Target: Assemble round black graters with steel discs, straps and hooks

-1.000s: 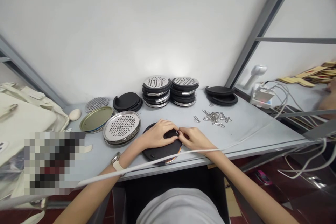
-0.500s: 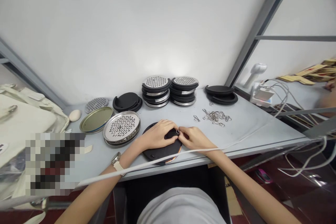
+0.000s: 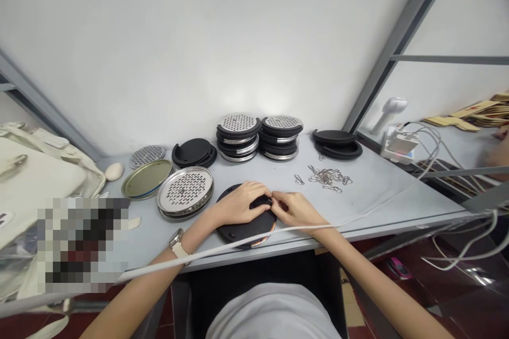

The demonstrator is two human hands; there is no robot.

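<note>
A round black disc [image 3: 242, 229] with a shiny lower rim lies at the table's front edge. Across its top rests my left hand [image 3: 244, 202], thumb and fingers closed round the disc's upper right part. My right hand [image 3: 292, 209] pinches a small metal clip at the disc's right edge; the fingertips mostly hide it. Right of the hands lies a pile of metal clips [image 3: 328, 176], with one loose clip [image 3: 299, 179] beside it. Left of the disc sits a perforated silver lid [image 3: 185, 190].
Two stacks of black and silver discs [image 3: 237, 137] stand at the back. Further black discs [image 3: 338, 143] lie right, with a green-gold lid [image 3: 147, 177] left. A white cable [image 3: 222, 248] crosses before the hands. At far right, part of another person's hand shows.
My right fingertips have closed further over the small clip, which shows less now. The view has shifted slightly; both hands stay at the disc.
</note>
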